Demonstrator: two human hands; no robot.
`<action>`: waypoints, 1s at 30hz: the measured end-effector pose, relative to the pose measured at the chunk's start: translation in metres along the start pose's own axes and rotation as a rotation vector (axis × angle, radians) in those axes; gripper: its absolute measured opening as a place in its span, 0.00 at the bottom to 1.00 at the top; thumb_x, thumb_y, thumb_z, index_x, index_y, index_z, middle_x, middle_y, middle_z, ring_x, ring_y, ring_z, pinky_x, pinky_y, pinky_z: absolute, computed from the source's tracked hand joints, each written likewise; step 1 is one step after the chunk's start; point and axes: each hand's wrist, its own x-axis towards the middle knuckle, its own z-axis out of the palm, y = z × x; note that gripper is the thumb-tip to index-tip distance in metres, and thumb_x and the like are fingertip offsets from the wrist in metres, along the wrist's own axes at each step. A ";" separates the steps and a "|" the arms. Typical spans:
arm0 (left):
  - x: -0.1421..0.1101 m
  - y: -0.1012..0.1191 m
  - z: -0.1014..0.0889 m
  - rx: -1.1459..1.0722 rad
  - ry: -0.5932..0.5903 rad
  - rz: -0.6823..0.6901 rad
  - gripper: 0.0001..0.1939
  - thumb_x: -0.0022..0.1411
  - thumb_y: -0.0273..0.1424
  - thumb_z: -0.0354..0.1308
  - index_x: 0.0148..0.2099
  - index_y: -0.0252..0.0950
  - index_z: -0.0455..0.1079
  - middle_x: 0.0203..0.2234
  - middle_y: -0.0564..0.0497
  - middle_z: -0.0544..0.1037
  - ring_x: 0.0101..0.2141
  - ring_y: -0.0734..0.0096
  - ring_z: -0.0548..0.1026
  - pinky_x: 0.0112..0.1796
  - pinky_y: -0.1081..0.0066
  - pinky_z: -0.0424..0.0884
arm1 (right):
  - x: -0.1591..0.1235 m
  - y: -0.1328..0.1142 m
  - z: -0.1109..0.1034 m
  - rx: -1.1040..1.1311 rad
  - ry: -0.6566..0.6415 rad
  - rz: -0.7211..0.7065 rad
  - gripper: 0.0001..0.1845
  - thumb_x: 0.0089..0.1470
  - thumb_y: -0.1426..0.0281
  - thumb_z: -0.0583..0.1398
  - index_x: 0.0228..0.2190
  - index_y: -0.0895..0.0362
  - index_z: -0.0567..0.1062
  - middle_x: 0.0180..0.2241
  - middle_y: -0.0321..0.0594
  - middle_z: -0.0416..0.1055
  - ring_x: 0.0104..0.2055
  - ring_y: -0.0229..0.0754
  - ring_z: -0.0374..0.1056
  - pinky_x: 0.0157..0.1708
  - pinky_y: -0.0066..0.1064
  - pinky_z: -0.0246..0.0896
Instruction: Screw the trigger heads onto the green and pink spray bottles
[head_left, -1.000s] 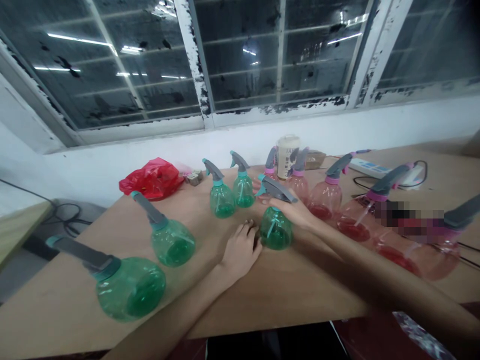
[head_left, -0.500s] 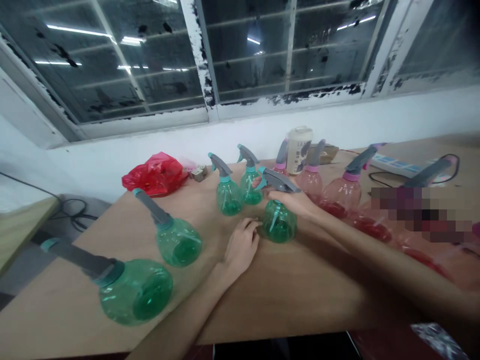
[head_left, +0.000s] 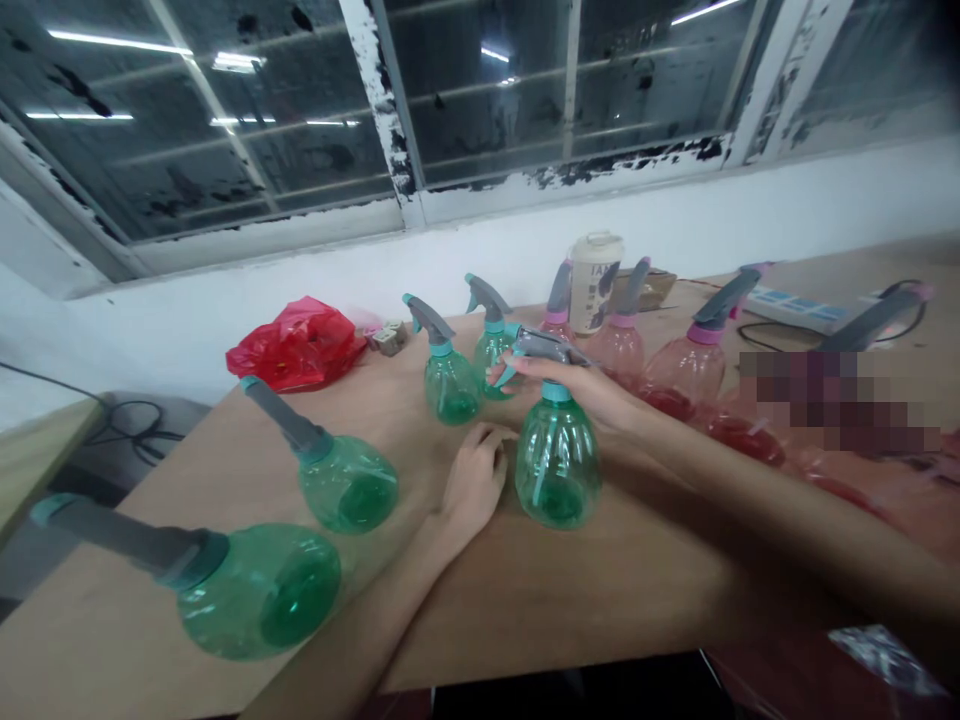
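My right hand (head_left: 566, 378) is closed around the grey trigger head of a green spray bottle (head_left: 559, 465), its fingers over the turquoise-tipped nozzle and trigger. The bottle is nearly upright, with a little green at its bottom and a dip tube showing through its wall. Just left of it, my left hand (head_left: 476, 475) lies on the table with loosely bent fingers and nothing in it. Two more green spray bottles, a nearer one (head_left: 452, 385) and one partly behind my right fingers (head_left: 491, 345), stand beyond my hands.
Two green spray bottles, one (head_left: 349, 480) behind the other (head_left: 255, 590), stand at left on the wooden table (head_left: 465, 620). Several pink spray bottles (head_left: 686, 370) line the right side. Toward the wall are a red plastic bag (head_left: 300, 345), a paper cup (head_left: 595, 285) and a power strip (head_left: 795, 308).
My right hand has brought the green spray bottle nearer to me, and it now stands straighter. My left fingers have curled in slightly. The view has shifted a little.
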 end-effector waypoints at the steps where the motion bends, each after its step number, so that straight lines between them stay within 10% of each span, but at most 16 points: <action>1: 0.000 0.000 0.000 -0.006 -0.002 0.005 0.21 0.59 0.13 0.48 0.46 0.35 0.74 0.44 0.47 0.76 0.48 0.64 0.74 0.52 0.64 0.70 | 0.000 -0.002 0.001 0.044 0.008 0.026 0.11 0.54 0.57 0.62 0.34 0.50 0.78 0.43 0.39 0.78 0.47 0.47 0.74 0.55 0.45 0.66; 12: 0.005 0.003 -0.003 -0.052 0.041 -0.044 0.13 0.64 0.22 0.50 0.47 0.34 0.73 0.42 0.44 0.78 0.44 0.58 0.77 0.47 0.61 0.72 | 0.005 0.014 0.007 0.643 0.051 0.341 0.19 0.58 0.54 0.59 0.34 0.58 0.78 0.35 0.44 0.79 0.44 0.45 0.76 0.48 0.40 0.71; 24: 0.002 0.009 -0.005 -0.065 0.027 -0.041 0.13 0.65 0.25 0.50 0.48 0.36 0.72 0.43 0.46 0.77 0.44 0.60 0.76 0.45 0.63 0.72 | -0.003 0.006 0.012 0.627 -0.133 0.197 0.08 0.51 0.66 0.66 0.33 0.57 0.79 0.42 0.42 0.78 0.50 0.45 0.73 0.56 0.37 0.64; 30: 0.003 0.004 -0.001 -0.082 0.049 -0.018 0.13 0.64 0.24 0.50 0.47 0.35 0.72 0.43 0.45 0.78 0.43 0.60 0.77 0.45 0.62 0.73 | 0.000 0.009 0.011 0.618 0.024 0.300 0.10 0.50 0.63 0.67 0.28 0.57 0.78 0.31 0.39 0.78 0.38 0.41 0.75 0.47 0.35 0.71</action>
